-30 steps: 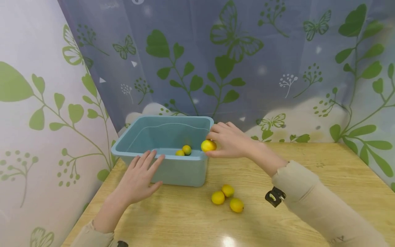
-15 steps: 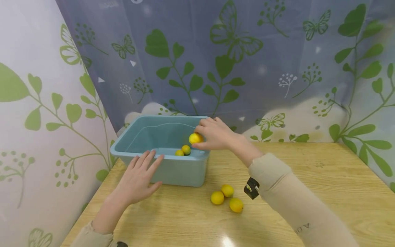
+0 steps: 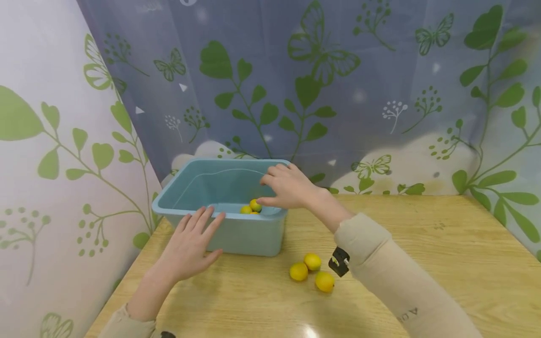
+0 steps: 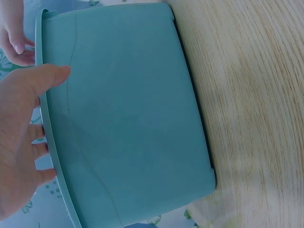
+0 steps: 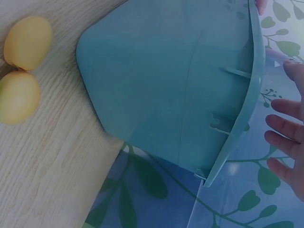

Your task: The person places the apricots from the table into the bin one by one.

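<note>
Over the right end of the blue plastic bin (image 3: pixel 249 238), the right hand (image 3: pixel 289 188) hangs with its grip loosely spread, holding nothing. Inside the bin, three lemons (image 3: pixel 255 204) lie close together, one mostly hidden by the front wall. The left hand's (image 3: pixel 188 249) grip is spread too, straight fingers touching the front rim (image 3: pixel 253 216). Near the bin, three more lemons (image 3: pixel 298 272) sit grouped on the wooden surface (image 3: pixel 435 244).

Head view — from above, facing forward and down across the table (image 3: pixel 465 234); wrist views — close, turned sideways, both showing the blue bin's (image 4: pixel 128 114) outside.
</note>
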Action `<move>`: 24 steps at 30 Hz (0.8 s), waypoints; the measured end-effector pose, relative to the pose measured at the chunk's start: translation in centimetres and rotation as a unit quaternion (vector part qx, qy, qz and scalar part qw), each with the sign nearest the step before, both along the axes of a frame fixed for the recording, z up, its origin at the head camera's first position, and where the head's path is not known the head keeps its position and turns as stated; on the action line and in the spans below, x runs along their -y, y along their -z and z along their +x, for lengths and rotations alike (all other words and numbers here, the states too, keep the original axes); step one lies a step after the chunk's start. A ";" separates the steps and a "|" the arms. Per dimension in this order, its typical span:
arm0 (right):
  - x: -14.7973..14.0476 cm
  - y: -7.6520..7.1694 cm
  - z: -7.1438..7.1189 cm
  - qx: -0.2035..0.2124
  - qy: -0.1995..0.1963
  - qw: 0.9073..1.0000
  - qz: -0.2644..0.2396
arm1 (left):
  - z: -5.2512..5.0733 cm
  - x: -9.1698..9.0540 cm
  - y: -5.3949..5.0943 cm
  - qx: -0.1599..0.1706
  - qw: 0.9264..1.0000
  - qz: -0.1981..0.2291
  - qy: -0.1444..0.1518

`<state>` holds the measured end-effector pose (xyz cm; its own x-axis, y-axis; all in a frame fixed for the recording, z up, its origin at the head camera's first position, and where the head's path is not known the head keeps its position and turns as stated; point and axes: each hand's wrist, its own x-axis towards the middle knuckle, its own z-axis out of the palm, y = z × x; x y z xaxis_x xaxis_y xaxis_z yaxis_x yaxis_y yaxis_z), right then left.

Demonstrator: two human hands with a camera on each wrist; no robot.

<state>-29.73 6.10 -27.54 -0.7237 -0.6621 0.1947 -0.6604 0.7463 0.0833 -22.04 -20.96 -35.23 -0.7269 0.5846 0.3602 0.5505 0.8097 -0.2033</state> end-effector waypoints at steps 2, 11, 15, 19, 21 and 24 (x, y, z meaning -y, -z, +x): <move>-0.2 -0.1 0.2 0.001 -0.001 1.000 -0.007 | 0.0 0.0 0.0 0.001 1.000 -0.002 -0.001; -2.1 0.0 1.0 0.001 -0.014 1.000 -0.023 | 0.0 0.0 -0.1 0.004 1.000 -0.004 -0.005; -3.1 0.4 1.8 -0.007 -0.024 0.999 -0.029 | 0.1 0.0 -0.1 0.006 1.000 -0.004 -0.005; -4.4 0.8 2.7 -0.010 -0.037 0.998 -0.040 | 0.1 0.0 -0.1 0.005 1.000 -0.003 -0.004; -5.1 1.2 3.2 -0.014 -0.046 0.998 -0.044 | 0.1 0.0 -0.1 0.003 1.000 -0.003 -0.003; -6.1 2.0 4.0 -0.021 -0.058 0.997 -0.048 | 0.0 0.0 -0.1 0.001 1.000 -0.003 -0.002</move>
